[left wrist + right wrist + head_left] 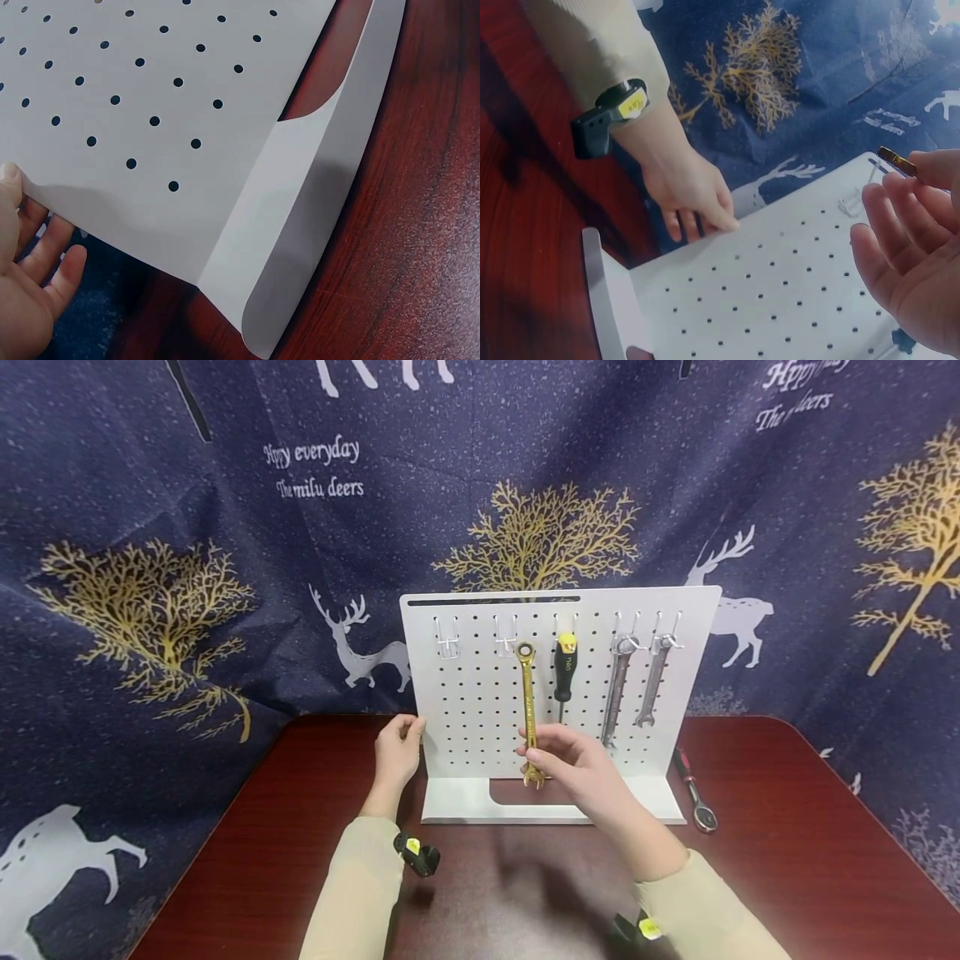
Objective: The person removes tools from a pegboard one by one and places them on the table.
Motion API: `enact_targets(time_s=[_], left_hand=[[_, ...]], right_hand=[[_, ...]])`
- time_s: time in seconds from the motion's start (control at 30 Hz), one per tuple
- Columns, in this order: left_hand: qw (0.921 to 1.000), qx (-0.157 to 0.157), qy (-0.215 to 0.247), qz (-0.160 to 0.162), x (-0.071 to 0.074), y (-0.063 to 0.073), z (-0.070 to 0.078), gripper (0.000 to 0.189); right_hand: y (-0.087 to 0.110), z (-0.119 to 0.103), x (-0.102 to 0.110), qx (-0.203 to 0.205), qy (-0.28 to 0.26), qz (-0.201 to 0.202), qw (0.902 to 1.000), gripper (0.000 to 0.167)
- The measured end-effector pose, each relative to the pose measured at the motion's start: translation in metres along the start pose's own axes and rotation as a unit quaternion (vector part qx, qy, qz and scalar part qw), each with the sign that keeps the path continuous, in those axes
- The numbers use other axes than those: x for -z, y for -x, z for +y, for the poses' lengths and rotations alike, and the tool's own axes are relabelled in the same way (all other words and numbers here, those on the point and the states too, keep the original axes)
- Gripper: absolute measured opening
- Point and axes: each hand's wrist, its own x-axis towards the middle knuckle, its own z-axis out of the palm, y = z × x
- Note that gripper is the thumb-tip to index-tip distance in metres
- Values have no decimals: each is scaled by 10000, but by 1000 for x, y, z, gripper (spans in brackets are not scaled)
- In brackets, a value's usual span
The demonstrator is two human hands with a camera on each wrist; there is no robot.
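My right hand (585, 772) pinches a gold combination wrench (528, 697) near its lower, open end. The wrench stands nearly upright in front of a white pegboard (487, 714), its ring end at the top. Only a short gold piece of it shows in the right wrist view. My left hand (397, 750) holds the board's left edge, thumb on the front and fingers behind, as the left wrist view (30, 270) shows. On the board's hooks hang a black screwdriver (565, 672) with a yellow top and two silver wrenches, one longer (617, 689) and one shorter (652, 685).
Two clear hooks (447, 642) on the board's left half hold nothing. A ratchet (697, 797) with a red and black handle lies right of the board on the dark red table (300, 827). Behind hangs a blue cloth (420, 518) with deer and trees.
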Motion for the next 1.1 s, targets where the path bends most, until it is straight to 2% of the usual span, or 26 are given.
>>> enact_targets(time_s=[0.67, 1.1], left_hand=[[10000, -19, -14, -32, 1, 0, 0, 26], [10000, 28, 15, -68, 1, 1, 0, 26]], right_hand=[[31, 35, 39, -138, 660, 456, 9967, 31], [49, 44, 54, -70, 528, 717, 9960, 33]])
